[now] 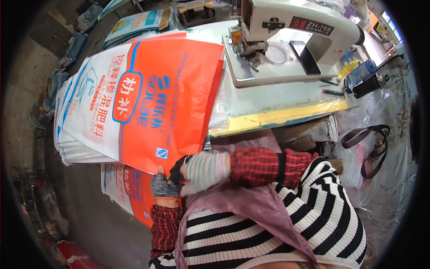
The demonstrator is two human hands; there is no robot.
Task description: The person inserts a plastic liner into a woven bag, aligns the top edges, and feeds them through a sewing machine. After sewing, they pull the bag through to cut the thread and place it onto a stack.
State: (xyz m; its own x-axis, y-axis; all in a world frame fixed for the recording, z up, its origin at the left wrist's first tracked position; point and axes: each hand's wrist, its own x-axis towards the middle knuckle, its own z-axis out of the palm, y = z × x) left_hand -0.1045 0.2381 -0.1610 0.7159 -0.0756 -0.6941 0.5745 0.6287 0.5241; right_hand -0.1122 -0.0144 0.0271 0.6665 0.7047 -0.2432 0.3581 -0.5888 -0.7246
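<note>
A large orange and white woven sack [179,89] lies on top of a stack of similar sacks on the table. My left hand [165,184], in a grey fingerless glove, is closed at the near edge of this sack, its thumb over the edge. Right beside it is my right hand [204,170], in a pale striped glove with dark fingertips. Its fingers are curled together close to the left hand; what they hold is hidden. Below the table edge, another orange and white sack [118,190] shows to the left of my left wrist.
Beyond the sacks, a white sewing machine [286,54] stands on the table, with a dark phone [305,57] on its bed. A marker [333,92] and a black cylinder [371,86] lie to the right. A dark strap [367,143] hangs by clear plastic. More sacks [134,24] lie behind.
</note>
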